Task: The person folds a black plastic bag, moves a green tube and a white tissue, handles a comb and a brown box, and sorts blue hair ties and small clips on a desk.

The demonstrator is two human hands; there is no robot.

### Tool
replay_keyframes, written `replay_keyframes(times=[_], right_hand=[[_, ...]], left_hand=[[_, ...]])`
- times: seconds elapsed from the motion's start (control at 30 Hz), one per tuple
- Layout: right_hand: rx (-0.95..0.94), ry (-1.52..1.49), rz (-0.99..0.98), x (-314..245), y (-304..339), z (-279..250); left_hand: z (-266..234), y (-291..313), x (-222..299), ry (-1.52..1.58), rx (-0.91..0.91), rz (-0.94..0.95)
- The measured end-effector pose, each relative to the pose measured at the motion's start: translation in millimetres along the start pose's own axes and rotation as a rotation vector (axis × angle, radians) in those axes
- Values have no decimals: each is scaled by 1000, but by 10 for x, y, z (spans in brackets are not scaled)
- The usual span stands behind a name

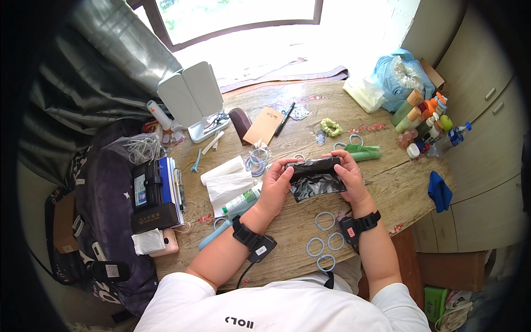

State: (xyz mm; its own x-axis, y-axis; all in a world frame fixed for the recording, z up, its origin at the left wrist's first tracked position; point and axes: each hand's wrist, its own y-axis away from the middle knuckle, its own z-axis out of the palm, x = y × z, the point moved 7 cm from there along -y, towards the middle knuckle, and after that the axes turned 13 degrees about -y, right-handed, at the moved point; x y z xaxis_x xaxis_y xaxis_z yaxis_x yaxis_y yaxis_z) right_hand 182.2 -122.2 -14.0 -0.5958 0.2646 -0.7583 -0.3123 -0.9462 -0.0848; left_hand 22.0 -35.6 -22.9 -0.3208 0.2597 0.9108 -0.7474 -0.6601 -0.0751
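From here I have the left hand [273,191] and right hand [353,180] pinching the black plastic film [316,187]; I'd tension evenly toward nine and three.

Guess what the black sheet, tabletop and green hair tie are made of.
Black sheet: probably thin, glossy plastic film; it's creased and throws bright highlights.
Tabletop: wood or wood-look covering, slightly shiny; brown grain shows, but which is unclear.
Green hair tie: likely soft, matte cloth, gathered in puckers.
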Motion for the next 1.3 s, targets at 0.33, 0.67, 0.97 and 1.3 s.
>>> replay_keyframes(times=[0.33,0.67,0.97,1.3], right_hand=[[-1,-73,-45,-1,-22,-90],[-7,-142,-50,-53,-10,-11],[-41,-133,-101,-82,-7,-50],[-197,-137,-118,-105,37,18]], left_hand=[[-45,13,-122,-53,14,-44],[-48,11,-98,-40,-12,-48],[80,62,-161,20,-119,-274],[206,149,-279,151,-334,-439]])
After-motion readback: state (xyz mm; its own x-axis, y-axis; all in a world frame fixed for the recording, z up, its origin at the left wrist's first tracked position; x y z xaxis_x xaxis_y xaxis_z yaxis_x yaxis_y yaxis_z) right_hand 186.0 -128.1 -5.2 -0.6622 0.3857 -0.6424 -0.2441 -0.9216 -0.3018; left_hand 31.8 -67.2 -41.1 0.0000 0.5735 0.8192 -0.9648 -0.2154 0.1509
